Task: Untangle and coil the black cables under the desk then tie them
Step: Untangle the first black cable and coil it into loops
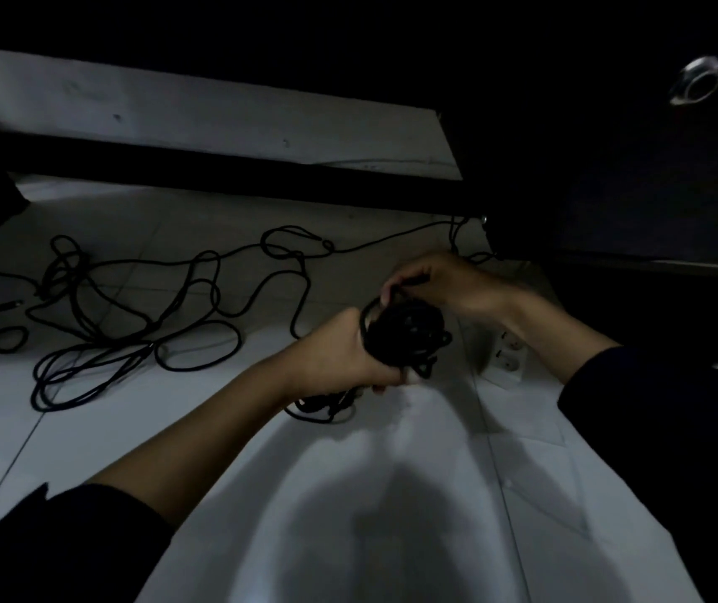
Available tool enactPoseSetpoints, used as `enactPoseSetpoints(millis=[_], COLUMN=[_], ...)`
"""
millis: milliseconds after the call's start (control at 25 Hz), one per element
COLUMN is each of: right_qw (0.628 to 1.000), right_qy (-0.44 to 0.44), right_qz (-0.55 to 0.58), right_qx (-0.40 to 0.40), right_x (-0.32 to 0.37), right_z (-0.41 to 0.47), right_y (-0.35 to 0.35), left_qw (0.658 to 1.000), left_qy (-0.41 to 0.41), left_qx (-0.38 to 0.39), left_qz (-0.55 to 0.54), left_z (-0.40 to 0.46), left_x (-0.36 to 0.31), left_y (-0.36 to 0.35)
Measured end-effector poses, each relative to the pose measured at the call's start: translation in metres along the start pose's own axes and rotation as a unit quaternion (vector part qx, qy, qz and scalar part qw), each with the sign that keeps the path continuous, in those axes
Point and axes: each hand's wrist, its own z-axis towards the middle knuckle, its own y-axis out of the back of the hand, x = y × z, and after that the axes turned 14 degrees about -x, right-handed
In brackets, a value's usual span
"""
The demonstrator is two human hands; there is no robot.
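Observation:
A small coil of black cable (405, 335) is held above the pale tiled floor. My left hand (348, 354) grips the coil's lower left side, fingers curled round the bundle. My right hand (439, 280) pinches a loop of the same cable at the coil's top. From the coil a black cable runs away across the floor into a loose tangle of black cables (131, 324) at the left. A few more loops (322, 406) lie on the floor just under my left hand.
A white power strip (507, 356) lies on the floor below my right wrist. A dark desk crossbar (218, 167) spans the back, with a white wall behind. A dark cabinet with a round metal fitting (696, 84) stands at the right.

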Motion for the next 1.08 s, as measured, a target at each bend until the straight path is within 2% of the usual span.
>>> enactPoseSetpoints(millis=[80, 200, 280, 440, 480, 600, 720, 920, 1000, 1080], right_qw=[0.999, 0.993, 0.984, 0.982, 0.979, 0.965, 0.949, 0.929, 0.937, 0.946], right_qy=[-0.006, 0.054, 0.065, 0.080, 0.093, 0.117, 0.153, 0.186, 0.160, 0.132], right_qz=[0.026, -0.075, -0.146, -0.150, -0.163, -0.228, -0.274, -0.319, -0.309, -0.295], right_qx=[-0.043, -0.072, -0.073, -0.079, -0.081, -0.053, -0.025, -0.008, 0.001, 0.004], right_x=[-0.014, -0.026, -0.037, -0.046, -0.046, -0.047, -0.048, -0.057, -0.064, -0.072], right_z=[-0.008, -0.016, -0.016, -0.031, -0.033, -0.031, -0.030, -0.037, -0.038, -0.038], right_y=[-0.002, -0.010, -0.009, -0.012, -0.012, -0.006, -0.002, -0.007, -0.007, -0.006], left_qw=[0.993, 0.961, 0.947, 0.892, 0.887, 0.906, 0.899, 0.924, 0.915, 0.878], left_qy=[0.051, 0.157, 0.178, 0.174, 0.173, 0.149, 0.134, 0.082, 0.089, 0.116], left_qx=[-0.080, -0.181, -0.224, -0.319, -0.333, -0.365, -0.406, -0.369, -0.394, -0.419], left_qz=[-0.074, -0.137, -0.145, -0.268, -0.269, -0.155, -0.092, 0.049, -0.006, -0.200], left_z=[0.008, 0.019, 0.026, 0.041, 0.045, 0.057, 0.063, 0.057, 0.057, 0.058], left_x=[-0.002, -0.003, 0.001, 0.007, 0.008, 0.020, 0.032, 0.039, 0.039, 0.033], left_y=[-0.005, -0.018, -0.024, -0.030, -0.032, -0.037, -0.038, -0.044, -0.046, -0.046])
